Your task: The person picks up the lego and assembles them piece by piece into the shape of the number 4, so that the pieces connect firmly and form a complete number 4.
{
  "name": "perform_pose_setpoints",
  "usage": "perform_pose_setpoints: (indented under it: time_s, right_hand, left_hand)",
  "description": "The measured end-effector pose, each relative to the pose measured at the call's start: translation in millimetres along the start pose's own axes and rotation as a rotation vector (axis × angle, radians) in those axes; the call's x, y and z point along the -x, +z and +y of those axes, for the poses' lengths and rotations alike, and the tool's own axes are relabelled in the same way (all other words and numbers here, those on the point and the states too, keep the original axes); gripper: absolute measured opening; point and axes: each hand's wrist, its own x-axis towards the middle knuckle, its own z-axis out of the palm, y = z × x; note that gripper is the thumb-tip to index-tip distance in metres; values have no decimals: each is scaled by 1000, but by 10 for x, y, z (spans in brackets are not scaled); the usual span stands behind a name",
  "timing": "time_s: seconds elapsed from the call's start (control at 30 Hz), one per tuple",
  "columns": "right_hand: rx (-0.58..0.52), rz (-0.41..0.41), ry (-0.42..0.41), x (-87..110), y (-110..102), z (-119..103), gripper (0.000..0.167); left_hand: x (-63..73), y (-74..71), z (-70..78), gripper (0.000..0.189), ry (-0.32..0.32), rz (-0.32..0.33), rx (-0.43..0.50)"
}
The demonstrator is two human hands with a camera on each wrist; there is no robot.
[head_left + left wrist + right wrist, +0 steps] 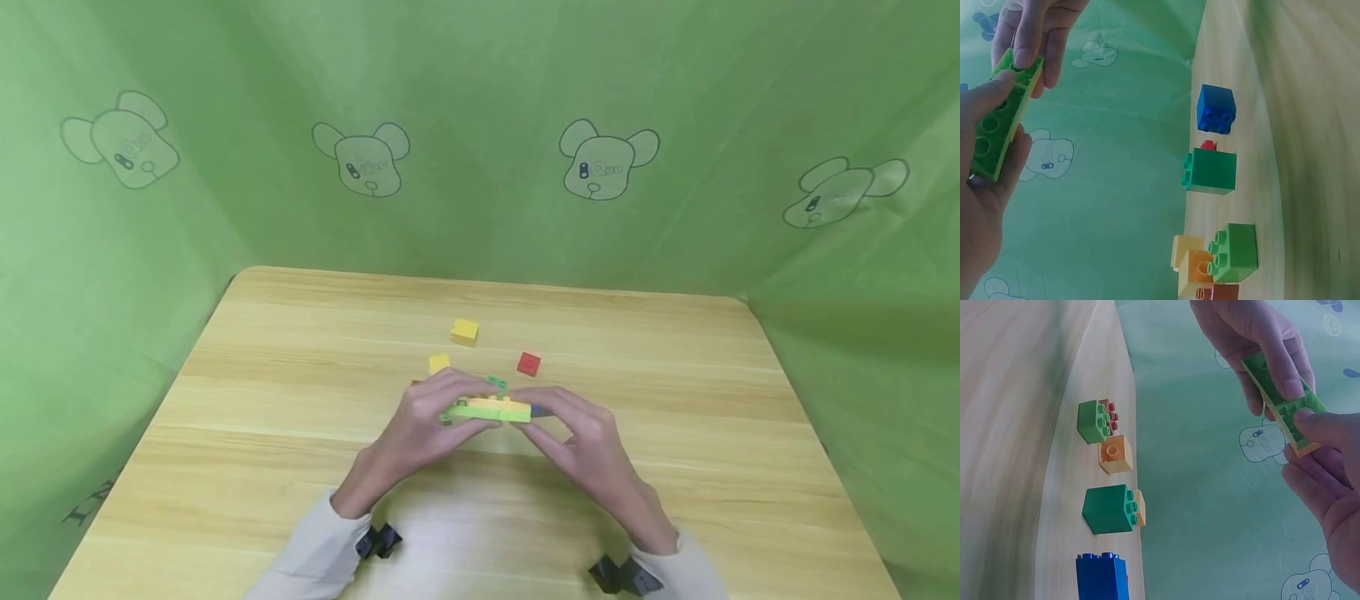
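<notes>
Both hands hold one joined strip of toy building bricks (513, 412), light green underneath with a yellow-orange layer on top. My left hand (422, 421) pinches the strip's left part between thumb and fingers. At the other end, my right hand (588, 433) grips it the same way, thumb below and fingers above. The wrist views show the hollow green underside (988, 128) of the strip, raised above the table, with both thumbs pressed on it. In the right wrist view a thin yellow-orange edge (1305, 449) shows along the strip's side.
Beyond the hands, loose bricks stand on the wooden table (300, 333): a blue one (1215, 106), a dark green one (1213, 170), a light green one (1238, 253), a red one (528, 364) and yellow ones (464, 333). A green curtain (480, 75) surrounds the table.
</notes>
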Motion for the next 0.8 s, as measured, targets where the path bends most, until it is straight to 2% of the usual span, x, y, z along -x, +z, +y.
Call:
perform_pose_setpoints:
  time_s: [0.17,0.4,0.5,0.63,0.8]
  right_hand:
    - [1,1,14,7,8,6,32]
    - [-5,-55,20,1,15,-3,45]
    - [31,-24,14,-12,-3,-4,42]
    - [59,46,12,-50,-52,10,29]
    - [39,53,21,-102,-81,16,38]
  left_hand:
    - [1,-5,-1,37,-5,14,15]
    - [9,-7,-2,37,13,-19,39]
    - [-8,-57,-5,39,3,-2,35]
    - [-61,-168,-15,37,-37,33,4]
    - [-116,-236,-11,30,-48,19,-6]
